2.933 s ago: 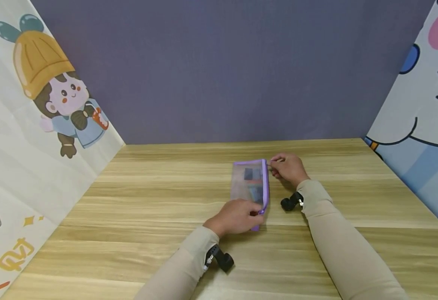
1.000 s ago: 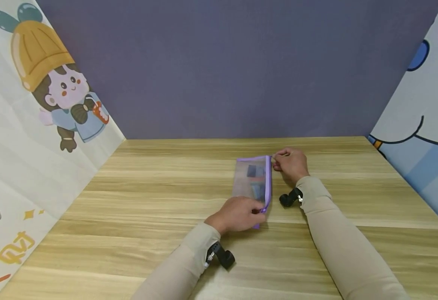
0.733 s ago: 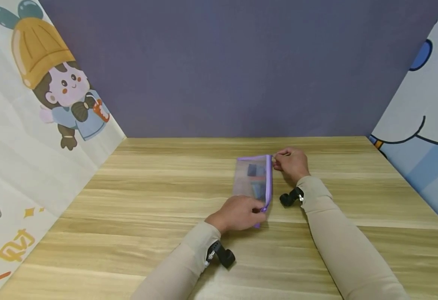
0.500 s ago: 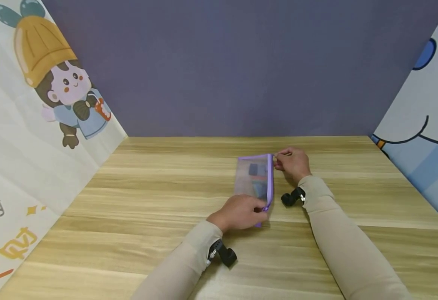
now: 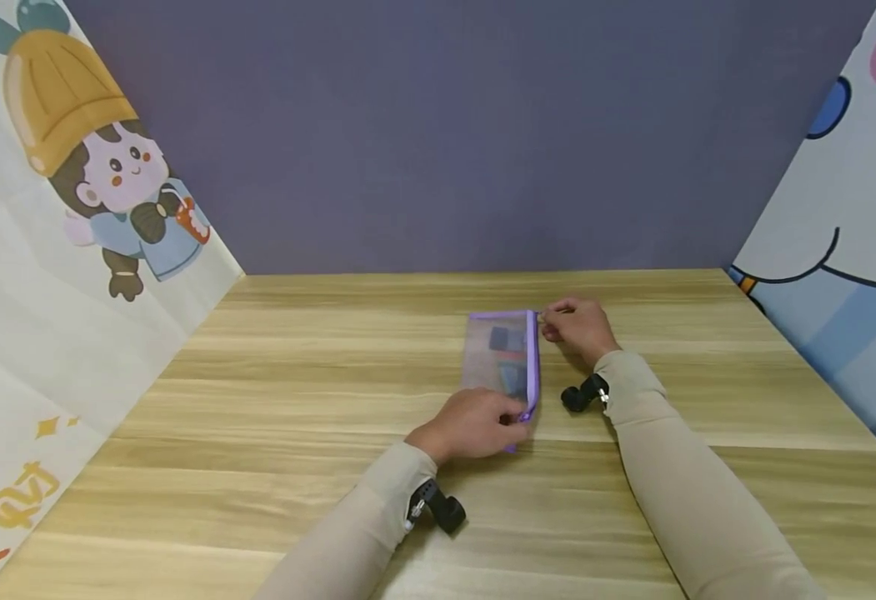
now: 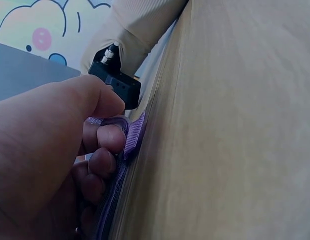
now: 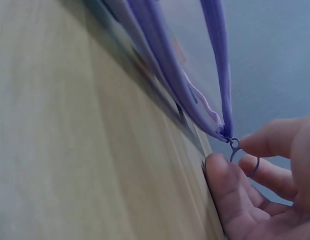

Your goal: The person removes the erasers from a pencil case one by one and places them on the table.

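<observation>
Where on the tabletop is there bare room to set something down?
Bare tabletop lies between the left printed panel and the mesh pouch, and between the right sleeve and the right printed panel. Crowded: along the zipper, between the left hand and right hand.

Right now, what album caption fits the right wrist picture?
Right hand holds a thin purplish ring at the corner of a see-through, purple-edged zip pouch.

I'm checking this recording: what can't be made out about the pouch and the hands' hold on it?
Head view: what the contents of the pouch are, blurred behind its mesh.
Head view: part of its near end, hidden by the left hand.
Right wrist view: part of the ring, behind fingers of the right hand.
</observation>
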{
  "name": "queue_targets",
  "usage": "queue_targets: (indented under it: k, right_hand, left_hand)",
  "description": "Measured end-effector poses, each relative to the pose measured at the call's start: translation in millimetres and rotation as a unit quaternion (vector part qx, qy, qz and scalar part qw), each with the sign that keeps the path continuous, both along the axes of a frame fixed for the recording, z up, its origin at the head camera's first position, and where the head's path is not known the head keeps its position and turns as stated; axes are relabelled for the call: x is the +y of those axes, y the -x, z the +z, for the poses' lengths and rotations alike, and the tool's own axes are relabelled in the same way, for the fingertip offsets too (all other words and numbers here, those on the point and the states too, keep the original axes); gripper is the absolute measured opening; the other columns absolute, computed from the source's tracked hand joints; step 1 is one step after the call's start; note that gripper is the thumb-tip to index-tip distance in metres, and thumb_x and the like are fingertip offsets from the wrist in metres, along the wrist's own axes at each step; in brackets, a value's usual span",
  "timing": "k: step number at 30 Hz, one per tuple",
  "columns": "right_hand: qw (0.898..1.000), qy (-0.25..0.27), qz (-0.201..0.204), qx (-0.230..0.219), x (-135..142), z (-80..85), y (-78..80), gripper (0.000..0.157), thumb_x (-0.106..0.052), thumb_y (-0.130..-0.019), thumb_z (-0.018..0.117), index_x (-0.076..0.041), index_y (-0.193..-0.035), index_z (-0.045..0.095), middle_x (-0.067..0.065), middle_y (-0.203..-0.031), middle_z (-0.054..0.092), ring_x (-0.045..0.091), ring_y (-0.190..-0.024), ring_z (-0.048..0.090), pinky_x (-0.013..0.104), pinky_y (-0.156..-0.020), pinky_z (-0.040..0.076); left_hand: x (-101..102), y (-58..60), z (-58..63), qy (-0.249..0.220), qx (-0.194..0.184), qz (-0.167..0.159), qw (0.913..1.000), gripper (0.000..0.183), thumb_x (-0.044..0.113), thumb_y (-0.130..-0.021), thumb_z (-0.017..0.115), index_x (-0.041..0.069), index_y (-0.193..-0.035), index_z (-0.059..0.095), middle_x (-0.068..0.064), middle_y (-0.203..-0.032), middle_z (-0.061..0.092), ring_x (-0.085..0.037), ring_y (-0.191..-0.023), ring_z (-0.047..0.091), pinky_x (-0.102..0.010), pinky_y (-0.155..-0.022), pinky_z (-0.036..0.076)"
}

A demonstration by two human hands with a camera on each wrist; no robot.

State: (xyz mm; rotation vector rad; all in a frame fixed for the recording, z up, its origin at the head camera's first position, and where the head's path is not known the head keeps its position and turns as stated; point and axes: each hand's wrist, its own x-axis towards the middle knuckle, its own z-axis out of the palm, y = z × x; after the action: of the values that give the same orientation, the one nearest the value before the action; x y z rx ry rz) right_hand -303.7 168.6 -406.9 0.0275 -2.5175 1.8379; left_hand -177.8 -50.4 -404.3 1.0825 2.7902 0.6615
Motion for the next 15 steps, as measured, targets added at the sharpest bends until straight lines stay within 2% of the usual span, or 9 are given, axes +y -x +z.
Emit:
queue_targets:
  k: [6,11,15]
  right_hand:
    - [1.000,-0.007,0.015,-0.002,3,5.4,2.6,0.030,-0.013,-0.098,0.061,0.010,-0.118,0.064,0.025,-0.097,0.070,0.017,-0.072,0.070,0.029,-0.068,0.058]
    - [0.999,-0.028,0.034,-0.002,10,5.8,4.3,0.030,-0.011,-0.097,0.059,0.011,-0.117,0.065,0.019,-0.088,0.070,0.018,-0.069,0.067,0.029,-0.063,0.057]
    - [0.998,-0.029,0.051,-0.015,16,4.9,7.7,0.029,-0.008,-0.096,0.059,0.009,-0.118,0.065,0.020,-0.091,0.069,0.018,-0.072,0.066,0.029,-0.063,0.057]
  left_hand:
    - [2,3.6,3.3,0.003,0.008,0.000,1.0000,0.035,0.033,-0.093,0.062,0.024,-0.064,0.044,0.014,-0.056,0.043,-0.005,-0.054,0.043,-0.023,-0.050,0.033]
    - [4,5.4,2.4,-0.004,0.010,0.004,0.9999,0.034,0.033,-0.092,0.063,0.024,-0.063,0.047,0.016,-0.056,0.046,-0.003,-0.053,0.045,-0.021,-0.051,0.034]
    - [6,6.1,1.3,-0.005,0.012,0.005,0.9999,0.035,0.035,-0.092,0.065,0.025,-0.063,0.048,0.017,-0.056,0.047,-0.002,-0.053,0.045,-0.020,-0.051,0.035]
